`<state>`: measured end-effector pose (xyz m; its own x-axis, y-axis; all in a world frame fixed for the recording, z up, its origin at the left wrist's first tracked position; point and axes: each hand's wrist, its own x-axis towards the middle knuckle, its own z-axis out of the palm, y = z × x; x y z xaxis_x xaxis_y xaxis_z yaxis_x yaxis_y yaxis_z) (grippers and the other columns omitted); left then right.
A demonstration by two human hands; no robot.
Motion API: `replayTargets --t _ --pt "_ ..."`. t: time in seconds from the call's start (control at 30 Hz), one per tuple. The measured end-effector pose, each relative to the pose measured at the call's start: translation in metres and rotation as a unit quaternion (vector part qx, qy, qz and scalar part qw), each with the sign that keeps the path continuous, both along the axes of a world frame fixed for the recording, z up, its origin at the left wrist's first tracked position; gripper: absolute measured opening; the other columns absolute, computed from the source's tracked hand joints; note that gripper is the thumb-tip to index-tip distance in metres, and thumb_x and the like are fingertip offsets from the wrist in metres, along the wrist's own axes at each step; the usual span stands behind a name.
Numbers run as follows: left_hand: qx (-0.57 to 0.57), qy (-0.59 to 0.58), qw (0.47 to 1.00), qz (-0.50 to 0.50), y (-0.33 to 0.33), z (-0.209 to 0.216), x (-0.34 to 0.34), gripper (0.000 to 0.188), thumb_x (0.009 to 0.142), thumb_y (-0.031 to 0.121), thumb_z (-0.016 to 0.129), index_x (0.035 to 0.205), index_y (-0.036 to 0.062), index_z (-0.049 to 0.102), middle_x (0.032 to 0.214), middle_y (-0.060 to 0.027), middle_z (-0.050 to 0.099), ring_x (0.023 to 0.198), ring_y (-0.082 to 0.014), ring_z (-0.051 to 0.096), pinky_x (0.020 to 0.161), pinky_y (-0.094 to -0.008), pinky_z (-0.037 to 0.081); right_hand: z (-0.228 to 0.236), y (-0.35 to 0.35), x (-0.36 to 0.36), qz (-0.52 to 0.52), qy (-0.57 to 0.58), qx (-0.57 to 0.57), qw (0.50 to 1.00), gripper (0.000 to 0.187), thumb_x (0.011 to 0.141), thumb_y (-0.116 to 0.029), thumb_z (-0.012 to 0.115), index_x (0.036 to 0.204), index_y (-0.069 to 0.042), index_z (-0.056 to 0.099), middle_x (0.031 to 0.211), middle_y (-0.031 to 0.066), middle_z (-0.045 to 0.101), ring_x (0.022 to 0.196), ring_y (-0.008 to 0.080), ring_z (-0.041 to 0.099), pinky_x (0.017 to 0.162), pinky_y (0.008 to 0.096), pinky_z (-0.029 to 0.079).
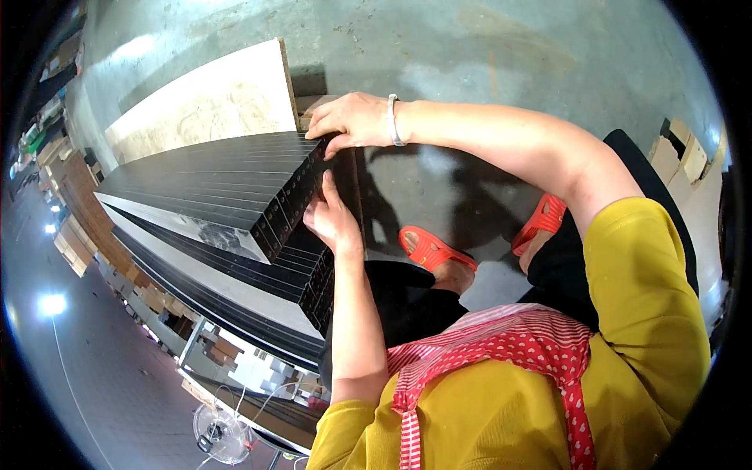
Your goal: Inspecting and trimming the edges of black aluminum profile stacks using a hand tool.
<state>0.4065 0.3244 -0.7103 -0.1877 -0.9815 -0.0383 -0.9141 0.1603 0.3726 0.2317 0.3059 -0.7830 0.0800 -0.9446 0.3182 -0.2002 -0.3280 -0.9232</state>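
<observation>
A stack of long black panels (211, 176) with pale sides lies to my left, standing on edge side by side. Their near ends form a row with small holes. At the far corner of these ends, my right hand (352, 121) pinches the edge of a black panel between thumb and fingers. Just below it, my left hand (337, 219) is against the end faces, one finger stretched up and the others curled. Whether something small sits in its fingers is hidden. Under the top layer lies a second layer of black panels (313, 286), slightly askew.
A pale board (211, 98) leans beyond the stack on the grey floor (470, 70). My feet in red sandals (437, 249) are to the right of the stack. A fan (222, 433) stands at the lower left, and cardboard pieces (680, 160) are at the far right.
</observation>
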Motion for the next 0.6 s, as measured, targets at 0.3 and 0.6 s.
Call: replayTargets --t 0.3,0.6 --pt "0.029 -0.005 0.999 0.011 -0.001 -0.006 0.001 0.035 0.090 0.026 0.056 0.089 -0.0078 0.065 0.077 -0.0186 0.067 0.062 -0.0157 0.062 0.059 -0.0299 0.046 0.008 -0.016 -0.008 0.065 0.042 0.014 0.997 0.037 0.072 -0.025 0.068 0.101 -0.002 0.062 0.096 0.0078 0.059 0.087 0.0261 0.059 0.073 0.0351 0.048" --pt "0.050 0.094 0.993 0.043 0.002 -0.009 -0.003 0.027 0.085 0.017 0.063 0.093 -0.0090 0.063 0.087 -0.0172 0.067 0.074 -0.0247 0.063 0.069 -0.0333 0.048 0.001 -0.014 -0.002 0.049 0.065 -0.021 0.996 0.034 0.075 -0.022 0.065 0.102 -0.003 0.060 0.090 0.0074 0.057 0.085 0.0256 0.060 0.071 0.0353 0.049"
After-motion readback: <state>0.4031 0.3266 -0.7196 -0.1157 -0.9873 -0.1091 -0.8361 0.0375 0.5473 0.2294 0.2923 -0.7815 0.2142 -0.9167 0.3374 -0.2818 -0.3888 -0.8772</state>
